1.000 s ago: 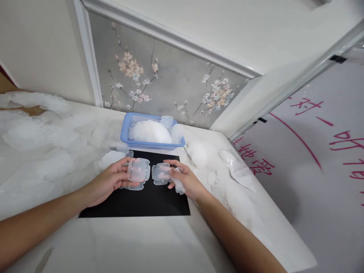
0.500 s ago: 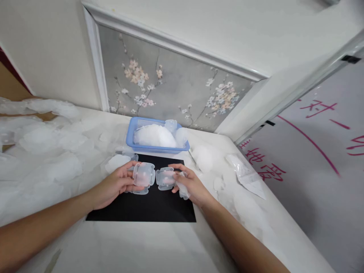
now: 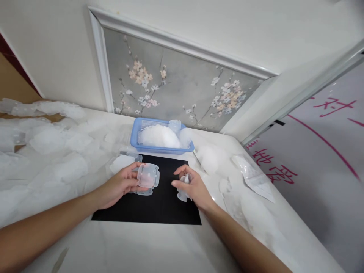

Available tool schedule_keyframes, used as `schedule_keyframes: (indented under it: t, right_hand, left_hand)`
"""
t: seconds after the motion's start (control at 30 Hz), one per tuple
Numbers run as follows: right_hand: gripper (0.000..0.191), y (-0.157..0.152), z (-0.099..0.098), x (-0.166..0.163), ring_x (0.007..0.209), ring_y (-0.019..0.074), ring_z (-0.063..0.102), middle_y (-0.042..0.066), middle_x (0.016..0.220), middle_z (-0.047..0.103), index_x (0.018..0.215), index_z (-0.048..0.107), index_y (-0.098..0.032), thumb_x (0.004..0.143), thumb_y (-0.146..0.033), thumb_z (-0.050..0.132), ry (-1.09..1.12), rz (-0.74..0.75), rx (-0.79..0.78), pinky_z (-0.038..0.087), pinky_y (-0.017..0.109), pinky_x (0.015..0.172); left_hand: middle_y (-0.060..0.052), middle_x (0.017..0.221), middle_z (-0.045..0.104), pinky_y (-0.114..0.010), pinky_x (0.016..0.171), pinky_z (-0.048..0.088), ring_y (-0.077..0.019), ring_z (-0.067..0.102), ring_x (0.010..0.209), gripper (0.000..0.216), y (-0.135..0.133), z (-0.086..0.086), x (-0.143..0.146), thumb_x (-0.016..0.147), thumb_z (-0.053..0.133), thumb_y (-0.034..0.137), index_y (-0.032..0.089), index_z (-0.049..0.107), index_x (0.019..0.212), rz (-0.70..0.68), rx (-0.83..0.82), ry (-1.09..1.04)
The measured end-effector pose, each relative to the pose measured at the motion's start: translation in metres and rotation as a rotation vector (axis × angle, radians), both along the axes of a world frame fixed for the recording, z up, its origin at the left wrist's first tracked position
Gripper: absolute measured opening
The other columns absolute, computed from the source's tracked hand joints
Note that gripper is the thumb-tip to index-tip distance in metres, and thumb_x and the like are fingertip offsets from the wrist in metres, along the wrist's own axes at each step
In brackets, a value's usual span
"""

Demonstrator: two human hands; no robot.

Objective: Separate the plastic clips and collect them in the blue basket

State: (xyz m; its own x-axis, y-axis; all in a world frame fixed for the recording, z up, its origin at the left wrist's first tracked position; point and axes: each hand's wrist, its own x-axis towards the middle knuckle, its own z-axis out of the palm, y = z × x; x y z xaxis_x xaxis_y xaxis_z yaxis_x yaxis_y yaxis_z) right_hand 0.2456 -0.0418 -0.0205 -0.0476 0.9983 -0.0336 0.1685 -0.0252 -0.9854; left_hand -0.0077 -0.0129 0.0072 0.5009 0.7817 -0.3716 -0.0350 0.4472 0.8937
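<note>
My left hand (image 3: 122,184) is closed on a translucent square plastic piece (image 3: 148,176), held just above the black mat (image 3: 159,206). Another similar clear piece (image 3: 143,192) lies on the mat right under it. A short way to the right, my right hand (image 3: 191,186) hovers over the mat with its fingers curled around a small crumpled clear plastic item (image 3: 183,191). A gap of bare mat separates the two hands.
A blue basket (image 3: 135,138) full of clear plastic pieces stands behind the mat. Heaps of translucent plastic cover the white table (image 3: 136,246) at left, and clear bags (image 3: 250,172) lie at right. A whiteboard with red writing (image 3: 321,159) leans along the right.
The second square piece that my right hand held next to the left one is gone from that hand. The hands have drawn slightly apart.
</note>
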Motion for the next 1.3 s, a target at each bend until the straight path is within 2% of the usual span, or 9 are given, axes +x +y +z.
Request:
schedule_keyframes:
  t: [0.17, 0.33, 0.47, 0.57, 0.73, 0.83, 1.0, 1.17, 1.3]
  right_hand:
    - [0.033, -0.006, -0.007, -0.016, 0.068, 0.0155, 0.054, -0.002, 0.076, 0.054, 0.113, 0.065, -0.029, 0.081, -0.025, 0.069, -0.474, 0.155, 0.386, 0.049, 0.029, 0.065]
    - [0.016, -0.008, -0.006, -0.024, 0.073, 0.0153, 0.057, 0.005, 0.090, 0.057, 0.096, 0.073, -0.026, 0.091, -0.030, 0.058, -0.386, 0.130, 0.586, 0.050, 0.029, 0.066]
    - [0.020, -0.003, 0.003, -0.019, 0.066, 0.0153, 0.058, 0.003, 0.081, 0.064, 0.078, 0.063, -0.021, 0.085, -0.039, 0.063, -0.084, -0.025, 0.199, 0.048, 0.030, 0.061]
    - [0.026, 0.004, 0.008, -0.012, 0.048, 0.0111, 0.049, -0.004, 0.062, 0.057, 0.085, 0.061, -0.020, 0.076, -0.042, 0.070, 0.100, -0.057, -0.139, 0.039, 0.024, 0.046]
    - [0.044, 0.012, 0.010, -0.002, 0.041, 0.0070, 0.042, -0.002, 0.070, 0.065, 0.103, 0.064, -0.020, 0.065, -0.040, 0.077, 0.180, 0.010, -0.304, 0.031, 0.021, 0.041]
    - [0.041, 0.012, 0.007, 0.000, 0.041, 0.0058, 0.040, -0.001, 0.078, 0.069, 0.106, 0.062, -0.022, 0.070, -0.040, 0.073, 0.151, 0.020, -0.252, 0.028, 0.021, 0.040]
    - [0.031, 0.009, -0.001, 0.000, 0.044, 0.0060, 0.040, 0.000, 0.086, 0.070, 0.106, 0.065, -0.023, 0.078, -0.037, 0.065, 0.052, 0.036, -0.128, 0.030, 0.021, 0.042]
    - [0.027, 0.007, -0.003, -0.002, 0.047, 0.0076, 0.044, 0.001, 0.085, 0.068, 0.101, 0.069, -0.022, 0.081, -0.038, 0.062, -0.027, 0.023, -0.042, 0.034, 0.022, 0.044]
    - [0.028, 0.006, -0.003, -0.004, 0.051, 0.0098, 0.046, 0.001, 0.085, 0.069, 0.104, 0.067, -0.022, 0.081, -0.036, 0.059, -0.028, -0.014, -0.025, 0.036, 0.023, 0.047]
  left_hand:
    - [-0.004, 0.103, 0.073, -0.049, 0.105, 0.045, -0.0262, 0.069, 0.106, 0.051, -0.001, 0.003, 0.001, 0.076, 0.070, 0.022, 0.024, 0.054, 0.124, -0.040, 0.037, 0.012]
    - [-0.008, 0.114, 0.071, -0.050, 0.102, 0.048, -0.0272, 0.069, 0.107, 0.053, -0.004, 0.005, 0.003, 0.079, 0.066, 0.027, 0.025, 0.050, 0.129, -0.146, 0.173, 0.021]
    - [-0.009, 0.133, 0.063, -0.050, 0.110, 0.041, -0.0276, 0.059, 0.124, 0.054, -0.006, -0.005, -0.005, 0.085, 0.055, 0.019, 0.029, 0.048, 0.138, -0.183, 0.760, 0.393]
    - [-0.010, 0.140, 0.059, -0.053, 0.110, 0.042, -0.0322, 0.051, 0.133, 0.042, -0.004, -0.022, -0.013, 0.087, 0.059, 0.023, 0.029, 0.061, 0.129, -0.268, 1.170, 0.680]
    - [-0.006, 0.125, 0.070, -0.046, 0.103, 0.050, -0.0277, 0.061, 0.122, 0.026, 0.008, -0.041, -0.015, 0.094, 0.051, 0.034, 0.027, 0.071, 0.108, -0.238, 1.382, 0.722]
    - [-0.005, 0.114, 0.075, -0.041, 0.098, 0.052, -0.0261, 0.067, 0.111, 0.030, 0.005, -0.028, -0.010, 0.095, 0.046, 0.041, 0.026, 0.072, 0.098, -0.145, 1.236, 0.692]
    - [0.001, 0.071, 0.064, -0.028, 0.061, 0.052, -0.0174, 0.062, 0.068, 0.035, -0.004, 0.002, -0.001, 0.091, 0.051, 0.054, 0.023, 0.064, 0.081, 0.188, 0.634, 0.477]
    - [-0.002, 0.081, 0.066, -0.029, 0.071, 0.058, -0.0198, 0.066, 0.084, 0.028, -0.002, 0.001, 0.005, 0.083, 0.069, 0.047, 0.020, 0.062, 0.078, 0.317, 0.121, -0.010]
    - [-0.004, 0.092, 0.071, -0.032, 0.079, 0.059, -0.0211, 0.068, 0.093, 0.017, 0.002, 0.003, 0.005, 0.087, 0.067, 0.037, 0.020, 0.063, 0.085, 0.279, -0.021, -0.100]
